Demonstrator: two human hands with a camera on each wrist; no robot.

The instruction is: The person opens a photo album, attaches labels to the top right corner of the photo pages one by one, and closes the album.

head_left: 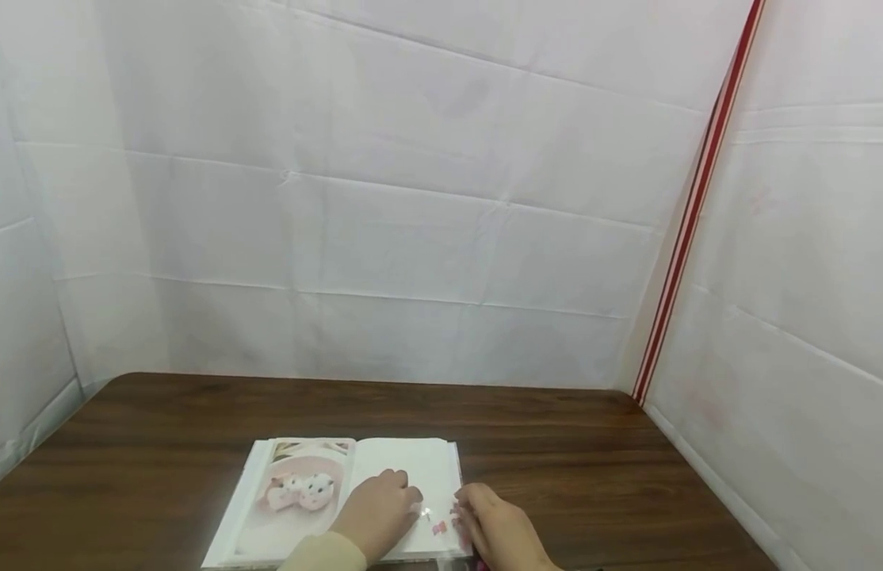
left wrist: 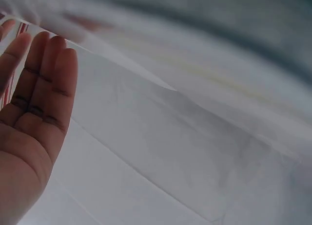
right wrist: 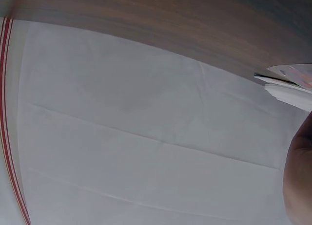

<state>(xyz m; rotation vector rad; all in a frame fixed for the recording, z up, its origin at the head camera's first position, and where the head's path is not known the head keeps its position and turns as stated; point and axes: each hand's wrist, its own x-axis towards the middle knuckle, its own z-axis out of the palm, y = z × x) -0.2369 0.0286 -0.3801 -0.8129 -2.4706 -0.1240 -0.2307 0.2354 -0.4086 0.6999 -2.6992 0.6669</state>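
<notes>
An open book [head_left: 295, 507] lies flat near the table's front, a photo of two white animal figures on its left page. Over its right page [head_left: 395, 456] shows a clear sticker sheet [head_left: 439, 527] with small pink bow shapes, glare on its film. My left hand [head_left: 380, 511] is above that page, thumb and forefinger pinching the sheet's left side. In the left wrist view its other fingers [left wrist: 63, 88] stretch out side by side. At the page's right edge my right hand [head_left: 502, 523] grips the sheet's other side with bent fingers, its fingertips partly hidden.
The brown wooden table [head_left: 556, 444] extends beyond the book on both sides. White cloth [head_left: 391, 238] hangs behind and at both sides, with a red-striped band [head_left: 687, 230] at the back right corner. Something pink [head_left: 482, 565] shows beneath my right hand at the bottom edge.
</notes>
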